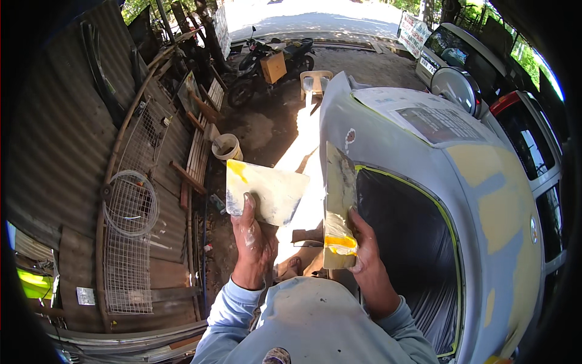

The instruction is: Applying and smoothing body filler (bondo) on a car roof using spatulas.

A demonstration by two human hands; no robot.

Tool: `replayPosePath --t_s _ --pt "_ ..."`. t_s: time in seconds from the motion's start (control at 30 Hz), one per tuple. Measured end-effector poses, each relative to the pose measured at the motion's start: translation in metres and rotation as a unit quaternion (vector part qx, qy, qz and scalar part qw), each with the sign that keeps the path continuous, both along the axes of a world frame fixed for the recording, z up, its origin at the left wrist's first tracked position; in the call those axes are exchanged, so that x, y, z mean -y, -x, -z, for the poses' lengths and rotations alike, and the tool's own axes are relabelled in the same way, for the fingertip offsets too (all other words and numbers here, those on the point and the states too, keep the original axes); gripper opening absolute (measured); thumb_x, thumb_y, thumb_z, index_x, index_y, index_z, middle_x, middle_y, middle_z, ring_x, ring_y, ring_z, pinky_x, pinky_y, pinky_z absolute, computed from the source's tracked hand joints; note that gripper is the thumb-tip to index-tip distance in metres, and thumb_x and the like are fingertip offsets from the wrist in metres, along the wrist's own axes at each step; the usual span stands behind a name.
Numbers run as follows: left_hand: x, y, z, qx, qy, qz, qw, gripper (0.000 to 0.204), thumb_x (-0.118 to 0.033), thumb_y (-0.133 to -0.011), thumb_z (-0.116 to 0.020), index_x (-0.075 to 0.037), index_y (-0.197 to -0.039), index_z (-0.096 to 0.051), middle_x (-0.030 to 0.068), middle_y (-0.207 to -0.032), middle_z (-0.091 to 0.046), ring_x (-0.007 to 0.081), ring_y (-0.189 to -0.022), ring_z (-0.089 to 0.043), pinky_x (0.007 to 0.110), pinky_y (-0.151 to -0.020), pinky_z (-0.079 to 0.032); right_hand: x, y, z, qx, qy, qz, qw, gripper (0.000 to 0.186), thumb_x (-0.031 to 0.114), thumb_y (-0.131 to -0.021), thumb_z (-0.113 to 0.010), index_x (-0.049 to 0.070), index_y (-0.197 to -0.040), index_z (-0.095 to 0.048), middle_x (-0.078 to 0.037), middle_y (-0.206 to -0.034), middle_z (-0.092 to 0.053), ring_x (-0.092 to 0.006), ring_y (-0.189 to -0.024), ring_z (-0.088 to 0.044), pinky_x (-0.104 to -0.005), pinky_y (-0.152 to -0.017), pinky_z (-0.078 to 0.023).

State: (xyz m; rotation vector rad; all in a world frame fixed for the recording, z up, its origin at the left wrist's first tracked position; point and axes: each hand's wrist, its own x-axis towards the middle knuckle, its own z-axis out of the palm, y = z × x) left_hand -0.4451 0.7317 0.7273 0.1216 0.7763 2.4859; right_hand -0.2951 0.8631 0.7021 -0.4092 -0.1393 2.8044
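Note:
My left hand [248, 249] grips a flat cream spreading board [273, 191] with a yellow smear near its upper left corner, my thumb on its face. Just right of it, my right hand [367, 255] holds a narrower, upright putty-stained board [336, 182] with cream paste and a bright yellow streak near its lower end. The two boards are apart. Beyond my right hand stands a grey vehicle body [424, 164] with cream filler patches [494, 218] and black plastic masking [406, 242] edged with yellow-green tape.
A white bucket [227, 151], wooden planks [200, 127], wire mesh [127, 261] and corrugated sheets [66, 121] line the left. Ahead are a plastic chair [315, 79] and a motorcycle [248, 79] carrying a box [273, 68]. A parked car [448, 54] stands at the upper right.

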Motion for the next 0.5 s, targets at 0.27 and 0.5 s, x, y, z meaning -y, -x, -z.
replayPosePath --t_s 0.27,0.5 --pt "0.001 -0.035 0.008 -0.052 0.083 -0.056 0.994 0.037 -0.017 -0.099 -0.055 -0.007 -0.133 -0.045 0.0053 -0.118 -0.057 0.0156 -0.106 -0.056 0.033 -0.091 -0.048 -0.016 0.03 0.015 0.14 -0.296 0.203 0.923 0.039 0.028 -0.099 -0.053 0.0 -0.127 -0.048 -0.012 -0.117 -0.06 -0.0221 -0.104 -0.063 -0.0369 -0.088 -0.054" --pt "0.008 -0.027 0.015 -0.256 0.198 -0.013 0.946 0.027 -0.019 -0.102 -0.051 -0.001 -0.121 -0.055 0.0017 -0.104 -0.06 0.006 -0.086 -0.052 0.026 -0.071 -0.044 -0.028 0.04 0.022 0.258 -0.462 0.215 0.821 0.032 0.034 -0.098 -0.057 0.001 -0.096 -0.059 -0.004 -0.088 -0.054 -0.0143 -0.082 -0.047 -0.0333 -0.075 -0.041"
